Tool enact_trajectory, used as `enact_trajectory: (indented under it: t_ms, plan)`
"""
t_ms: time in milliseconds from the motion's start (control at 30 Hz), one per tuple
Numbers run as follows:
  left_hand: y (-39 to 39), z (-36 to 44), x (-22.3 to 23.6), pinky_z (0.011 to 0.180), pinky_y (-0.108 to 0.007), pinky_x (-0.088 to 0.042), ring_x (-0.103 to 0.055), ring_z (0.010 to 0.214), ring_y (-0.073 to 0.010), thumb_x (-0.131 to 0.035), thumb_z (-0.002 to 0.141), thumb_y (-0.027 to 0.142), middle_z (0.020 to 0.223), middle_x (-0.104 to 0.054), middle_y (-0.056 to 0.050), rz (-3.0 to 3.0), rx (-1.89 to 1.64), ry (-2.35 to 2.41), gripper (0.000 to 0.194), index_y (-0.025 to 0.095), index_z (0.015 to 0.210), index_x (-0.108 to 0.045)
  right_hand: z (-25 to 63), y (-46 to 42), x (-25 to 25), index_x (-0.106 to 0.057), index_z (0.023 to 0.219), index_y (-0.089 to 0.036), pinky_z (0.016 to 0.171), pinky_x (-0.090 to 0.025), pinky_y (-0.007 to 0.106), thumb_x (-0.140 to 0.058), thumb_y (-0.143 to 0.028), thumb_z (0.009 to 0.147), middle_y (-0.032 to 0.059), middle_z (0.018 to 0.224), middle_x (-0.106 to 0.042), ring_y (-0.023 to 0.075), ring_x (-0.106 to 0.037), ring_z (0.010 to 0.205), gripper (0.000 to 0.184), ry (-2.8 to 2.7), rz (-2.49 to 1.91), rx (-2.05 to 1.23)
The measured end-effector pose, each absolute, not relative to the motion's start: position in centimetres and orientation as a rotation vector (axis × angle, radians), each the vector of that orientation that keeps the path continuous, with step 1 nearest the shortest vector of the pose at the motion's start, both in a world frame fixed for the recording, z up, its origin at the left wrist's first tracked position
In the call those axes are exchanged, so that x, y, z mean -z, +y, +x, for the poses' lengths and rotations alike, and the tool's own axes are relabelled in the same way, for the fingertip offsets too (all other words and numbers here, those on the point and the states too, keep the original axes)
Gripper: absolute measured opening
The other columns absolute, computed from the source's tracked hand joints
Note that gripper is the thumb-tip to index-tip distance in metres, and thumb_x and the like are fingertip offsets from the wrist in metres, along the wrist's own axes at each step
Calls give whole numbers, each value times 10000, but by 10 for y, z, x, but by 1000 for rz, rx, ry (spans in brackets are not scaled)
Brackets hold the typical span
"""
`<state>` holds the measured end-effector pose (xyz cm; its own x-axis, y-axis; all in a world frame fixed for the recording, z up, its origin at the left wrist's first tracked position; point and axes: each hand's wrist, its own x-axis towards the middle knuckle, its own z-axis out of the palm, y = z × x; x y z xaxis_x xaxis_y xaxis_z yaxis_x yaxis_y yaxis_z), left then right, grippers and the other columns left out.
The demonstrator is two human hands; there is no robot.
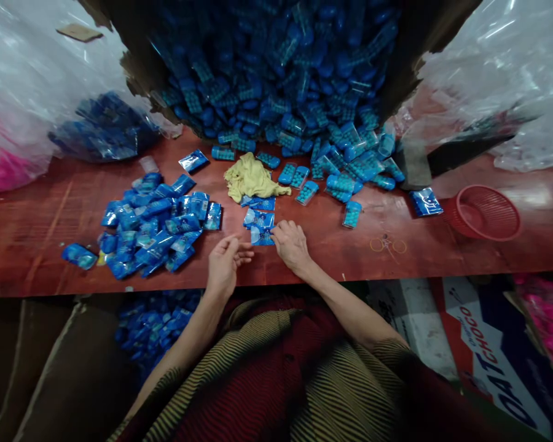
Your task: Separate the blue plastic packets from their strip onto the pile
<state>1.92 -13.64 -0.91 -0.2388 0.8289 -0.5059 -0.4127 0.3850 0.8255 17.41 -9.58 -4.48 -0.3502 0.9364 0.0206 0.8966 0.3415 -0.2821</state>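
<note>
In front of me a short column of flat blue printed packets (259,218) lies on the red table. My right hand (292,247) has its fingers curled down on the right end of the nearest flat packet (261,236). To the left of that packet is my left hand (227,261), its fingers loosely stretched and apart, with nothing visible in them. A crumpled yellow cloth (251,178) rests at the far end of the column. Left of my hands is a heap of filled blue packets (152,224). Beyond the cloth, small clear containers of blue balls (299,177) lie loose.
A large torn-edged box (138,80) spills many more containers at the back. At right stand a red plastic basket (486,213) and another blue packet (426,202). Rubber bands (387,244) lie near the front edge. Clear plastic bags (502,80) flank the box.
</note>
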Motion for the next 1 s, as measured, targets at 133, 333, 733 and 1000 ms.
enact_trajectory:
  t_ms: [133,333,733,1000]
  plan:
    - [-141,32,28,446,-193,-423,-583,478,-92,-711,659,341,715,-669,-20,486,-1176,1446,400,143,954,-528,175,-97,49,-621,920,-168,732,-327,334,-407,-239,944,95,935,-623,230,-487,882,227,-2424,-1677,-293]
    - [-132,43,26,420,-170,-409,-548,498,-74,-769,570,326,678,-591,33,506,-1180,1477,501,145,981,-547,178,-105,36,-613,898,-173,751,-358,319,-409,-237,936,90,902,-620,218,-497,864,217,-2271,-1590,-385]
    - [-124,44,25,446,-192,-399,-544,483,-90,-808,498,332,585,-642,-10,542,-1063,1278,336,113,703,-657,182,-98,38,-576,698,-168,585,-417,241,-561,-389,755,-20,631,-556,104,-494,568,229,-1358,-1249,-1545]
    - [-124,48,30,513,-220,-441,-551,514,-99,-823,464,295,581,-635,-2,447,-1091,1271,328,105,672,-653,177,-105,31,-564,661,-170,535,-373,216,-582,-370,720,-37,578,-535,87,-443,528,209,-1236,-1291,-1518]
